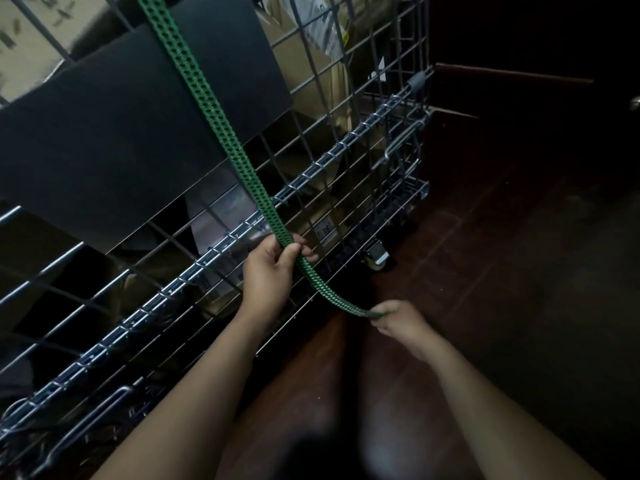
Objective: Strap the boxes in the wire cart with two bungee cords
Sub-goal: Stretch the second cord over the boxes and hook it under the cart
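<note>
A flat green bungee cord (207,109) full of small holes runs from the top of the frame down across the side of the wire cart (346,140). My left hand (270,271) grips the cord in front of the cart's lower rail. My right hand (401,323) pinches the cord's free end lower right, over the floor. The stretch between my hands sags in a curve. A black box (114,133) and brown cardboard boxes (311,53) sit behind the wire mesh. The cord's end hook is hidden in my right hand.
The cart's caster wheel (375,259) rests on a dark reddish wooden floor (502,254). A dark door or wall with a knob (635,103) stands at the right. My knees fill the bottom centre.
</note>
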